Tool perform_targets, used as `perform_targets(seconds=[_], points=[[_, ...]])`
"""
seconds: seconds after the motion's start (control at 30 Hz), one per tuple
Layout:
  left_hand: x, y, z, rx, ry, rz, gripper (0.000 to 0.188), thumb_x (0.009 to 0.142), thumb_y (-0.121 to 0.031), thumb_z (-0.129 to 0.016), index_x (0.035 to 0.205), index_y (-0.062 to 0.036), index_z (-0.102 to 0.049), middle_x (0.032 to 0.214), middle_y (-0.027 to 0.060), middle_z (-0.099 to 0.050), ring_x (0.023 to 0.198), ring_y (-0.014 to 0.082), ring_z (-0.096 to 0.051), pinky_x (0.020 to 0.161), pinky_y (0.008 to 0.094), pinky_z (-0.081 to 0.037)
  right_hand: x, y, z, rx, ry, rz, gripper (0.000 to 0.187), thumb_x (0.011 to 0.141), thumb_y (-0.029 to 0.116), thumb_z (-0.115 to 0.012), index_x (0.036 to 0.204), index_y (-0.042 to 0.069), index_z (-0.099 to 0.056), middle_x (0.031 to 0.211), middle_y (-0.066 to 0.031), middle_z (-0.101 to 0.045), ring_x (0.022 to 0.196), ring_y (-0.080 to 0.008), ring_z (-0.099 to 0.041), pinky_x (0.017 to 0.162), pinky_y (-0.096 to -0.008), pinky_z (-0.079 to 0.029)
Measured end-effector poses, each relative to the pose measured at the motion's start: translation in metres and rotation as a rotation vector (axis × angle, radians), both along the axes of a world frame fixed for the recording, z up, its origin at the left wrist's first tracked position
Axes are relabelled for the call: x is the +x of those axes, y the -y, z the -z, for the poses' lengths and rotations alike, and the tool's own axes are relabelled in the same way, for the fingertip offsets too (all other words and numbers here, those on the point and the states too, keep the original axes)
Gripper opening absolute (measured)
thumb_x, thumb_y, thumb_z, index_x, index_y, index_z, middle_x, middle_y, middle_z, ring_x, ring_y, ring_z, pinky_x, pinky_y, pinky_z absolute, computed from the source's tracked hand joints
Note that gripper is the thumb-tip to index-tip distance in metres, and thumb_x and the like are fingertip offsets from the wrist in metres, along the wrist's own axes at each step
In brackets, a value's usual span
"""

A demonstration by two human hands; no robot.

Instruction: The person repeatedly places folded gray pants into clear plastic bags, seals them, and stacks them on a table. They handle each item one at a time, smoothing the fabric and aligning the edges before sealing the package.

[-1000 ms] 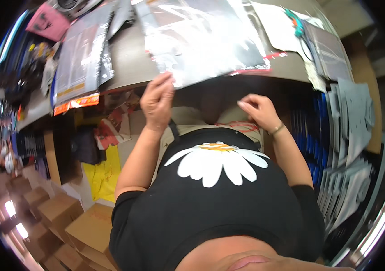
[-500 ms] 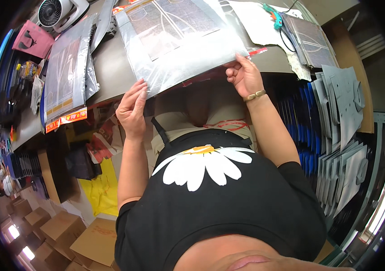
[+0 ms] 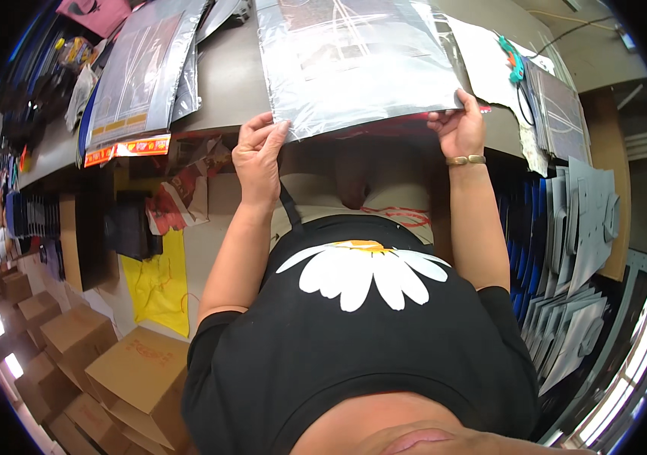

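A large, shiny clear plastic bag (image 3: 365, 87) lies at the table's near edge, with a flat grey panel printed with pale curved lines inside. Its front left corner is pinched between thumb and fingers of my left hand (image 3: 260, 158). At the front right corner, my right hand (image 3: 463, 130) grips the plastic, thumb on top and fingers curled beneath. Glare washes out part of the surface. Left of it, similar bagged panels (image 3: 137, 72) are stacked, a red and orange strip (image 3: 128, 149) hanging off their front.
Teal-handled cutters (image 3: 516, 64) lie on white paper (image 3: 482, 57) at the right, beside more printed panels (image 3: 558, 102). Grey folded pieces (image 3: 585, 220) hang under the table's right side. Cardboard boxes (image 3: 137, 368) stand lower left, near a yellow cloth (image 3: 158, 292).
The bag now lies straighter, its front edge more level. My left hand has closed on its corner, and both hands sit further right and slightly higher in view.
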State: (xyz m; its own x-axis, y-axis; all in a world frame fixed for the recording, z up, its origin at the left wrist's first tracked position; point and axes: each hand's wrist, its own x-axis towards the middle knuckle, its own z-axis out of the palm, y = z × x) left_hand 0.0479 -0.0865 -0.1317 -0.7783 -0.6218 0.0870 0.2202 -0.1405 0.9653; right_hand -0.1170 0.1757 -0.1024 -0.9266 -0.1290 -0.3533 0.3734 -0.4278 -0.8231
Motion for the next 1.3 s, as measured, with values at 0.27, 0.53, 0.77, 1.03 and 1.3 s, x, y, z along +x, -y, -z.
perform_targets(seconds=[0.27, 0.53, 0.77, 1.03, 1.3], points=[[0.004, 0.001, -0.013, 0.438, 0.068, 0.137, 0.011, 0.083, -0.007, -0.069, 0.088, 0.0021, -0.070, 0.091, 0.0070, -0.064, 0.081, 0.0138, -0.063, 0.071, 0.0275, -0.055, -0.006, 0.000, -0.002, -0.011, -0.052, 0.007, 0.025, 0.091, 0.026, -0.048, 0.099, 0.003, -0.054, 0.066, -0.0060, -0.051, 0.056, -0.0271, -0.058, 0.054, -0.0422, -0.049], [0.008, 0.015, -0.021, 0.346, 0.200, 0.242, 0.019, 0.084, -0.013, -0.068, 0.095, 0.0017, -0.068, 0.089, 0.0086, -0.069, 0.077, 0.0140, -0.065, 0.067, 0.0272, -0.056, -0.008, 0.003, -0.009, -0.020, -0.093, 0.017, 0.023, 0.092, 0.024, -0.048, 0.091, 0.002, -0.054, 0.066, -0.0067, -0.051, 0.057, -0.0282, -0.059, 0.053, -0.0430, -0.051], [0.012, 0.030, -0.024, 0.380, 0.287, 0.368, 0.022, 0.083, -0.011, -0.067, 0.100, 0.0026, -0.066, 0.090, 0.0100, -0.068, 0.081, 0.0162, -0.067, 0.067, 0.0256, -0.055, -0.008, 0.005, -0.009, -0.037, -0.126, 0.066, 0.018, 0.090, 0.018, -0.052, 0.093, 0.000, -0.056, 0.067, -0.0060, -0.051, 0.059, -0.0223, -0.056, 0.054, -0.0405, -0.053], [0.010, 0.047, -0.024, 0.110, 0.223, 0.441, 0.030, 0.083, -0.006, -0.065, 0.112, 0.0028, -0.063, 0.090, 0.0098, -0.068, 0.075, 0.0159, -0.067, 0.063, 0.0216, -0.053, -0.005, 0.012, -0.018, -0.006, -0.126, 0.118, 0.029, 0.091, 0.022, -0.050, 0.066, 0.008, -0.051, 0.055, -0.0036, -0.050, 0.053, -0.0250, -0.058, 0.053, -0.0392, -0.052], [0.010, 0.051, -0.018, 0.233, 0.184, 0.445, 0.034, 0.084, -0.003, -0.063, 0.117, 0.0016, -0.061, 0.083, 0.0088, -0.066, 0.072, 0.0144, -0.066, 0.061, 0.0209, -0.052, 0.001, 0.018, -0.037, -0.031, -0.129, 0.109, 0.029, 0.091, 0.021, -0.050, 0.065, 0.010, -0.049, 0.055, -0.0022, -0.049, 0.053, -0.0217, -0.055, 0.054, -0.0361, -0.049]])
